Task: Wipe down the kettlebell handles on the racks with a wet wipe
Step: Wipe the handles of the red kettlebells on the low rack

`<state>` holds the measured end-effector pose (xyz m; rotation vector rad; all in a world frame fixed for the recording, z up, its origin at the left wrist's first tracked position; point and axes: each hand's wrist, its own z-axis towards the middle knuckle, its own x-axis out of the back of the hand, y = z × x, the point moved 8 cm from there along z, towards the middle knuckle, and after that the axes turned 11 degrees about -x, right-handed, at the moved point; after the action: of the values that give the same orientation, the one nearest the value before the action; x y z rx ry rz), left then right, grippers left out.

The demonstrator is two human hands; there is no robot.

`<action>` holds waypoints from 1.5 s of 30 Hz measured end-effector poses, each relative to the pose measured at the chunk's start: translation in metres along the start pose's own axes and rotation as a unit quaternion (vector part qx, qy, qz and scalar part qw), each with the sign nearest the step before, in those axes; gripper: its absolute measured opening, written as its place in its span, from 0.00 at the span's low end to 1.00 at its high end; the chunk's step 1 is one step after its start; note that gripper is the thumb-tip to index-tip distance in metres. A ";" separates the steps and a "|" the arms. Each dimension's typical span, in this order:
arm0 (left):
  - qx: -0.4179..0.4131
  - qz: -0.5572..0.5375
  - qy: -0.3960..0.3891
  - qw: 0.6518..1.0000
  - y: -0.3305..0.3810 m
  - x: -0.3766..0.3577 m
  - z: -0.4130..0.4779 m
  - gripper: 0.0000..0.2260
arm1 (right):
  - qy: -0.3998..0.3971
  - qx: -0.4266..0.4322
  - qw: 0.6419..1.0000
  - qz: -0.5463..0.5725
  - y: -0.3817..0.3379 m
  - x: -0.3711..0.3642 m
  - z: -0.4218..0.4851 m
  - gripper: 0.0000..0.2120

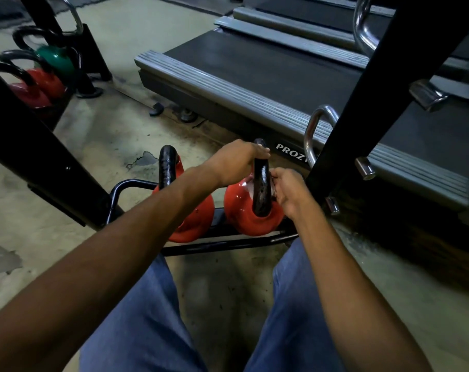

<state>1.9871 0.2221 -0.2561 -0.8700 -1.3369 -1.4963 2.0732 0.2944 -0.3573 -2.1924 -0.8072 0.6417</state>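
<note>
Handle of the right kettlebell, 1 of 2 red ones set on the low rack. Its top is clenched by the left hand; its right side is pinched by the right hand, apparently through the wipe. Risk: the bell could be tipped off the rack by a sideways pull, and the far side left unwiped. The wipe is seen only as a pale scrap; the right fingertips are hidden.

On the low rack near the person, the left kettlebell stands just beside the right kettlebell. A treadmill lies beyond them to the right; three more kettlebells sit far left.
</note>
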 end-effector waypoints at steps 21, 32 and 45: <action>-0.008 0.007 -0.046 0.999 -0.008 -0.003 0.009 0.19 | 0.141 0.629 0.450 -0.618 0.034 -0.029 -0.107 0.16; -0.005 0.028 -0.057 0.998 -0.011 -0.001 0.010 0.21 | 0.087 0.378 0.048 -0.921 0.065 -0.070 -0.076 0.22; -0.010 0.031 -0.057 0.998 -0.018 -0.007 0.013 0.20 | 0.134 0.292 0.068 -0.944 0.041 -0.083 -0.074 0.22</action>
<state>1.9718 0.2356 -0.2664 -1.0138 -1.3654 -1.4332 2.0780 0.1801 -0.3254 0.7255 -1.6624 -0.7997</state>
